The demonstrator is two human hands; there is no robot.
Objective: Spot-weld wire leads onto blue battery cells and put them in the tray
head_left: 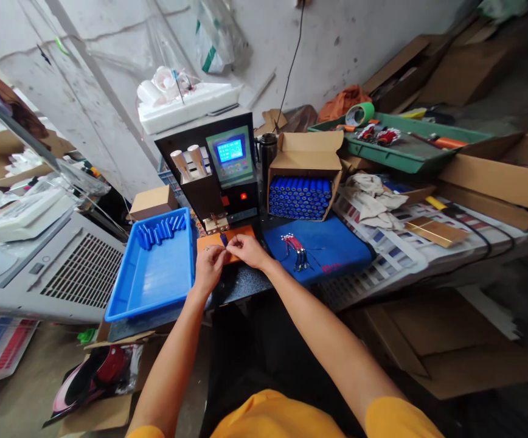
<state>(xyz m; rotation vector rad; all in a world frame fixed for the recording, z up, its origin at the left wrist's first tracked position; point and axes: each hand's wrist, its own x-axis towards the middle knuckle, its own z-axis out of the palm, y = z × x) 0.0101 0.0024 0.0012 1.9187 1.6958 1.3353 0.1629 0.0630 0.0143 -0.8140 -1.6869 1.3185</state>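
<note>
Blue cylindrical battery cells (298, 198) fill the open cardboard box (307, 161) right of the spot welder (221, 173), stacked row on row and looking close to full, while only a small cluster of cells (161, 232) lies at the far end of the blue plastic tray (152, 286) on the left, most of its floor bare. Judged from that, the work seems early: a handful of cells set aside, the bulk waiting in the box. A bundle of red-and-black wired leads (295, 250) rests on the blue pad (325, 252) at the right, near the hands but apart from them. Both hands meet over the orange work plate (241, 232) just below the welder's electrode head. The left hand (210, 266) is curled, fingers pinched toward a single blue cell (223, 239) that sits between the two hands at the plate's middle. The right hand (247, 249) is likewise closed in a pinch at the same spot; whether it grips the cell itself or a lead against it cannot be told, as the item is too small. The counter (246, 283) beneath is dark and speckled.
</note>
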